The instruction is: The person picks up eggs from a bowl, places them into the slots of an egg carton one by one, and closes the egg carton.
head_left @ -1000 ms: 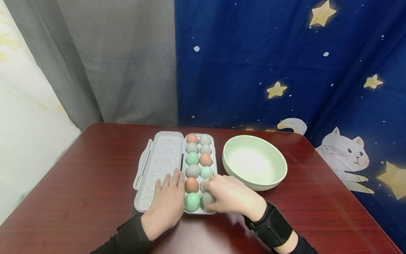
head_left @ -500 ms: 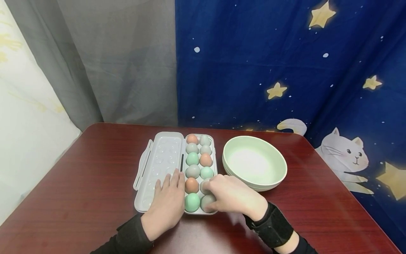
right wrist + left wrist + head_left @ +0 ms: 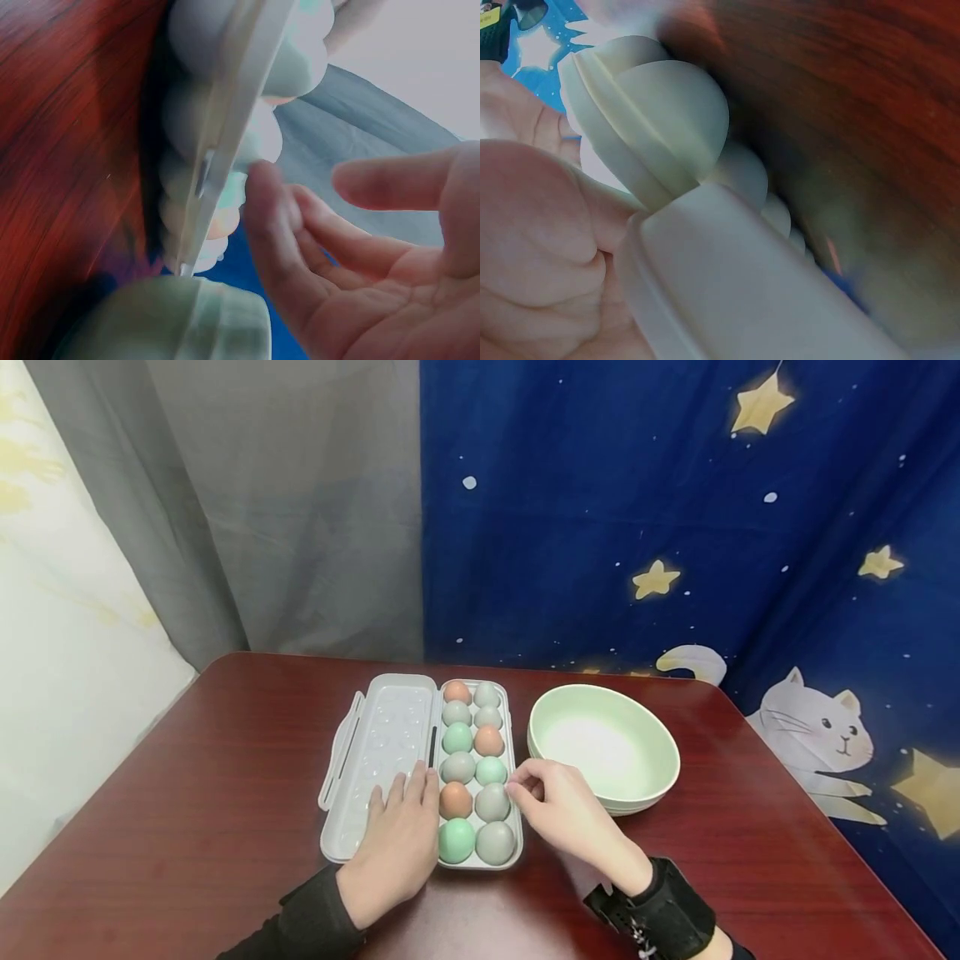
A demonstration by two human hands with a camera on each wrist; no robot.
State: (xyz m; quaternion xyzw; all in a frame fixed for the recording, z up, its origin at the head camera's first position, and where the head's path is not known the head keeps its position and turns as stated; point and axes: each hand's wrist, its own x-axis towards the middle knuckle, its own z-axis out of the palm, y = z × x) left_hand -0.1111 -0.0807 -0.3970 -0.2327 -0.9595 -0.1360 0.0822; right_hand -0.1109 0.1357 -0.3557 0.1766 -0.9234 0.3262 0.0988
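Observation:
An opened egg box [image 3: 518, 852] lies on the table, its clear-white lid [image 3: 382, 727] folded out to the left. Two columns of eggs fill its tray, among them a grey egg [image 3: 495, 843], a green egg [image 3: 456, 841] and an orange egg [image 3: 455, 800]. My left hand [image 3: 397, 843] rests flat on the lid beside the hinge, fingers straight. Close to the tray's right edge is my right hand [image 3: 570, 810], beside a second grey egg [image 3: 492, 802]. Its fingers are loosely bent. In the right wrist view the thumb [image 3: 390, 184] stands apart from the fingers, with nothing held between them.
Right of the egg box stands a stack of pale green bowls [image 3: 600, 743], close behind my right hand. The dark red table [image 3: 225, 777] reaches back to grey and blue curtains [image 3: 540, 527].
My right hand has drawn back to the right from the two nearest grey eggs, which now show fully in the tray. My left hand has stayed in place on the lid.

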